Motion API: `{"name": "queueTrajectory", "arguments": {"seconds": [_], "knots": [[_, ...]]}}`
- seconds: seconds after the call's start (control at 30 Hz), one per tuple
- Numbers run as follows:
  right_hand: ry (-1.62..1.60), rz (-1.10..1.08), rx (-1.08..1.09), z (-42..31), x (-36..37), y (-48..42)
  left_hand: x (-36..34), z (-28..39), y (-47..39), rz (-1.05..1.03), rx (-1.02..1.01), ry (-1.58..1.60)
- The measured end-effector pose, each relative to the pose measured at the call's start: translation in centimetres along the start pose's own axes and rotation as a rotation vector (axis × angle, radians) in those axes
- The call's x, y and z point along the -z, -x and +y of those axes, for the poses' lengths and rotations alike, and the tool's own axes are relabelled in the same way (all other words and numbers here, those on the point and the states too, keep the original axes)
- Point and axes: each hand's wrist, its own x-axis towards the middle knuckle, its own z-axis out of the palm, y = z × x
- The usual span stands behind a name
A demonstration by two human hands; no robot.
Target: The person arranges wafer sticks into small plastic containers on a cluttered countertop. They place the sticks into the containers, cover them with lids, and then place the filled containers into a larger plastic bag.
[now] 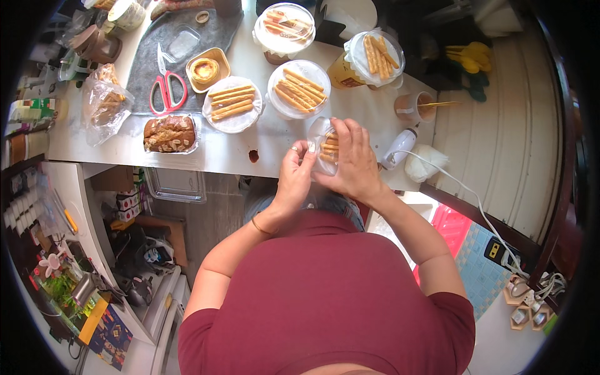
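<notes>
Between them, my left hand (298, 173) and my right hand (355, 159) hold a clear plastic tub (323, 166) tilted at the table's front edge. Several breadsticks (330, 147) show through its side. My left thumb presses on its near side, while my right fingers wrap over the far rim. Just beyond stands a round tub of breadsticks (300, 91) with a clear lid. To its left, more breadsticks (232, 103) lie on a round, paper-lined top. A glue gun (399, 147), white with a cord, rests right of my right hand.
Red-handled scissors (168, 91) lie on a dark mat (145, 61), by an egg tart (205, 71) in a tray. An almond-topped loaf (169, 133) sits at the front edge. Two more breadstick-topped containers stand at the back. A white cord (461, 185) hangs off the right side.
</notes>
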Motion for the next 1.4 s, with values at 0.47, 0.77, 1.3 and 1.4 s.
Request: {"name": "queueTrajectory", "arguments": {"seconds": [0.47, 0.77, 1.3, 1.4], "knots": [[0.136, 0.014, -0.032, -0.2, -0.9, -0.4, 0.0, -0.9, -0.6, 0.007, -0.02, -0.298], [0.035, 0.02, -0.014, 0.1, -0.4, -0.2, -1.0, -1.4, -0.9, 0.046, 0.029, -0.04], [-0.36, -0.139, 0.337, 5.1, 2.0, -0.3, 0.1, -0.9, -0.3, 0.015, 0.039, -0.138], [-0.36, -0.104, 0.37, 5.6, 1.5, -0.2, 0.0, -0.8, 0.0, 0.022, 0.038, -0.151]]}}
